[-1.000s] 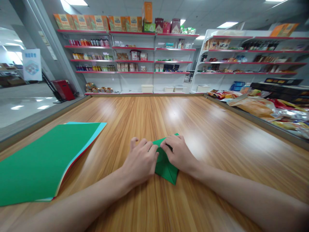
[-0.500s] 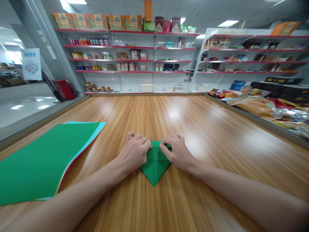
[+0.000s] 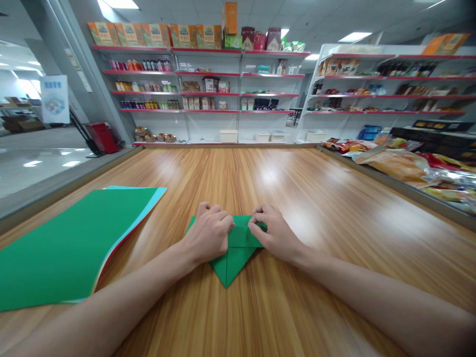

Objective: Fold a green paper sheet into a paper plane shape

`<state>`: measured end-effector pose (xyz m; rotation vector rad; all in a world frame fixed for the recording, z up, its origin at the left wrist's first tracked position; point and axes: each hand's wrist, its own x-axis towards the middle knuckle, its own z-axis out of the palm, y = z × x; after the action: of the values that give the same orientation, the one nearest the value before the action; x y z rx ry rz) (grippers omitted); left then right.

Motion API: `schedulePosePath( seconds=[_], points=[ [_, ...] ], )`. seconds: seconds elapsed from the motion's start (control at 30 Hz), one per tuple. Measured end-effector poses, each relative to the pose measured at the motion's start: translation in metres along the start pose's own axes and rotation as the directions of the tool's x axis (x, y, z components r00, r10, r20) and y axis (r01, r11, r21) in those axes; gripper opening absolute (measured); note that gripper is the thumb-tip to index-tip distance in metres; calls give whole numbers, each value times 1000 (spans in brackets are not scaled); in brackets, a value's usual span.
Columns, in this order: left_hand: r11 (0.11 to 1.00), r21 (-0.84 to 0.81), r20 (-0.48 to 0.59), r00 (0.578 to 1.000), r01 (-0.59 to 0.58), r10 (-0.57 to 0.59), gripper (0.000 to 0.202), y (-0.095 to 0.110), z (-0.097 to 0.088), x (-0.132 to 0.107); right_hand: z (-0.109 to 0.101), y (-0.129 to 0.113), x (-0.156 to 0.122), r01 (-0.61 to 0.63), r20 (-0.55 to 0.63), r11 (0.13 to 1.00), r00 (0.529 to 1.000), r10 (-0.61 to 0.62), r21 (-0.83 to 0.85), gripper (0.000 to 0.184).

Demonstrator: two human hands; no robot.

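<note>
A folded sheet of green paper [image 3: 238,255] lies on the wooden table in front of me, its point towards me and a crease down the middle. A straight folded band crosses its upper part. My left hand [image 3: 210,233] is closed over the paper's left half, fingers curled and thumb at the band; a green corner shows beyond the knuckles. At the right end of the band, my right hand [image 3: 277,233] pinches the paper between thumb and fingers. Both hands cover parts of the folds.
To the left lies a stack of coloured sheets [image 3: 82,243], green on top, with blue and red edges showing. Snack packets [image 3: 397,163] crowd beyond the table's right edge. Stocked shelves [image 3: 208,94] stand past the far edge, and a red cart [image 3: 102,138] is at far left.
The folded paper has slid left under my hands, so its point sits further left and a corner now shows beyond my left hand. Both hands keep nearly the same pose.
</note>
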<state>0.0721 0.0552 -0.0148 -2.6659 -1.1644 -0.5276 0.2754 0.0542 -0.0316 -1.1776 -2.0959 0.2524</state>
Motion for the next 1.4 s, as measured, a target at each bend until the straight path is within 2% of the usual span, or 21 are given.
schedulePosePath(
  seconds=[0.17, 0.33, 0.43, 0.57, 1.0, 1.13, 1.3, 1.4],
  points=[
    [998, -30, -34, 998, 53, -54, 21, -20, 4, 0, 1, 4, 1, -63, -40, 996, 997, 66, 66, 21],
    [997, -29, -59, 995, 75, -76, 23, -33, 7, -1, -1, 3, 3, -117, 13, 985, 993, 116, 124, 25],
    [996, -63, -59, 996, 69, -73, 23, -34, 8, -2, -2, 1, 3, -157, 57, 972, 987, 149, 175, 24],
    [992, -93, -92, 992, 80, -88, 25, -37, 10, -3, -3, 1, 3, -201, 56, 960, 980, 193, 197, 22],
    [968, -232, -114, 986, 90, -120, 25, -47, 17, -7, -4, 7, 4, -205, 61, 956, 979, 197, 208, 16],
    [961, -261, -133, 983, 92, -130, 25, -47, 17, -8, 0, 13, 3, -197, 22, 951, 980, 198, 240, 22],
    [959, -262, -170, 973, 106, -154, 31, -42, 15, -7, 3, 16, 0, -147, 28, 956, 989, 144, 252, 42],
    [966, -238, -208, 966, 101, -153, 35, -38, 12, -6, 3, 14, 0, -155, 37, 958, 988, 151, 240, 39]
  ],
)
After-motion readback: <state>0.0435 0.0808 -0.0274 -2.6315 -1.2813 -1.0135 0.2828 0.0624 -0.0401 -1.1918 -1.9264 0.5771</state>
